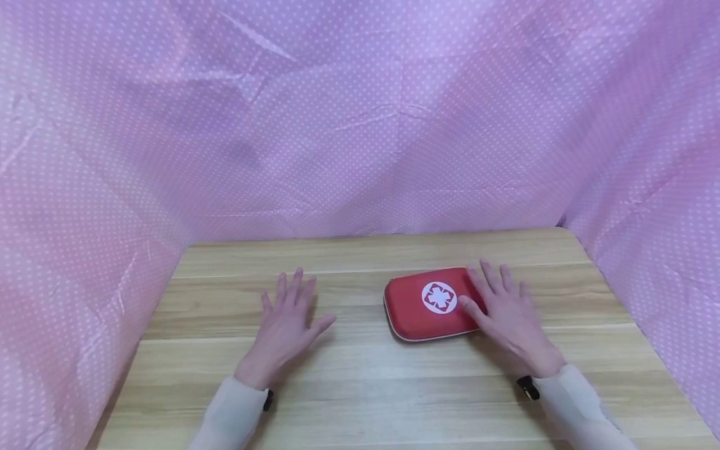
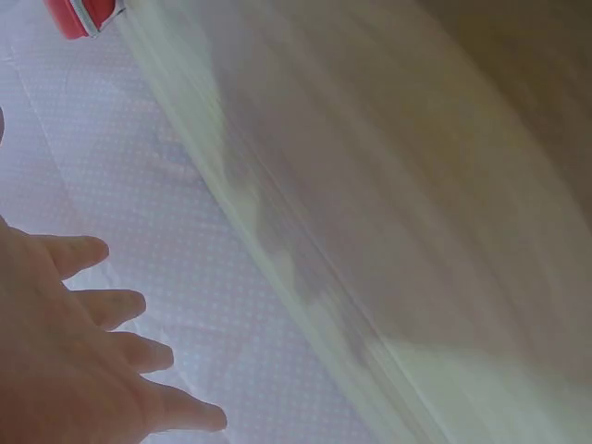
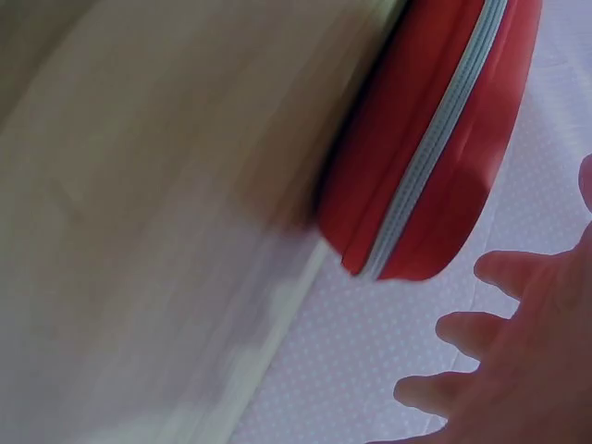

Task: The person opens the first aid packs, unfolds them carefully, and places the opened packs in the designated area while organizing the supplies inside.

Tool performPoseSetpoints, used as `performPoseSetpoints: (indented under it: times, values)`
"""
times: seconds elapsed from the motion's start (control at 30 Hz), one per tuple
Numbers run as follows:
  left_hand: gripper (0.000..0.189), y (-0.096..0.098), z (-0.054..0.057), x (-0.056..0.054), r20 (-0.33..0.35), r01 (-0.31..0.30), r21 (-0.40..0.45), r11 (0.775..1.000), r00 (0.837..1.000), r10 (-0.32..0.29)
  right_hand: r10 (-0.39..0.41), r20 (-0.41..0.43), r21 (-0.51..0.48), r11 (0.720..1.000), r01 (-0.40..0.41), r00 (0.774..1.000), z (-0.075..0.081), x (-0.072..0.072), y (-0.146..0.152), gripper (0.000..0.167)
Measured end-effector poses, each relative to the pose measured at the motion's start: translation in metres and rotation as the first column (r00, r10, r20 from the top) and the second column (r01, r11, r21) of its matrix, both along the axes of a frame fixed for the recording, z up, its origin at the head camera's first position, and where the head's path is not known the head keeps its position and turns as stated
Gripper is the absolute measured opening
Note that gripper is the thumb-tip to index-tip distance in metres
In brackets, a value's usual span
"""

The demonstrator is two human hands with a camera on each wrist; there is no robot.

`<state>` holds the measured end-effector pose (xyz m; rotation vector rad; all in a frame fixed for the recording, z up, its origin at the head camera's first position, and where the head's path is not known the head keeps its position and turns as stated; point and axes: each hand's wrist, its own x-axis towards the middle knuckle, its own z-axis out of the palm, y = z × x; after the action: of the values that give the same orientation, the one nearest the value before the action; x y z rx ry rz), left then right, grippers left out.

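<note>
A red first-aid case (image 1: 410, 306) with a white cross emblem lies on the wooden table, right of the middle. In the right wrist view its side shows a grey zipper (image 3: 435, 139), drawn along the edge. My right hand (image 1: 509, 315) is over the case's right end, fingers spread and straight, thumb overlapping the lid beside the emblem in the head view. To the left of the case, my left hand (image 1: 285, 331) is held over the table with its fingers spread and nothing in it. A corner of the case (image 2: 81, 17) shows at the top of the left wrist view.
The light wooden table (image 1: 360, 387) has its far edge against a pink cloth (image 1: 360, 137) with white dots, which hangs at the back and on both sides. Dark bands (image 1: 527, 387) sit at the wrists below pale sleeves (image 1: 576, 400).
</note>
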<state>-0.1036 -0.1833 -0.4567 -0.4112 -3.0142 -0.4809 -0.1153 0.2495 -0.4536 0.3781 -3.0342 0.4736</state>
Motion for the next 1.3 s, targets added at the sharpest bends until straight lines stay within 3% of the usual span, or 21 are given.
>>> performPoseSetpoints:
  times: [0.17, 0.43, 0.6, 0.9, 1.07, 1.3]
  values:
    - [0.092, 0.011, 0.001, -0.007, 0.014, 0.033, 0.033, 0.999, 0.999, -0.033, 0.017, 0.003, -0.007, 1.000, -0.017, 1.000, -0.002, 0.000, -0.008, 0.078]
    - [0.082, 0.026, 0.001, -0.024, 0.068, 0.109, 0.187, 0.976, 0.990, -0.124, 0.040, -0.001, 0.002, 0.999, -0.040, 0.999, -0.006, 0.000, -0.017, 0.083]
    - [0.080, 0.037, 0.002, -0.036, 0.132, 0.103, 0.272, 0.957, 0.981, -0.143, 0.053, 0.010, 0.006, 0.999, -0.053, 0.999, -0.010, -0.001, -0.021, 0.086]
    - [0.071, 0.056, -0.002, -0.053, 0.161, 0.090, 0.367, 0.926, 0.974, -0.158, 0.081, 0.001, 0.034, 0.996, -0.081, 0.997, -0.009, -0.003, -0.030, 0.087]
    - [0.060, 0.069, -0.006, -0.063, 0.180, 0.089, 0.431, 0.898, 0.967, -0.182, 0.103, -0.017, 0.040, 0.994, -0.102, 0.995, -0.009, -0.002, -0.033, 0.086]
    - [0.054, 0.087, -0.011, -0.074, 0.189, 0.169, 0.419, 0.892, 0.945, -0.267, 0.111, -0.016, 0.037, 0.993, -0.110, 0.994, -0.012, -0.001, -0.036, 0.086]
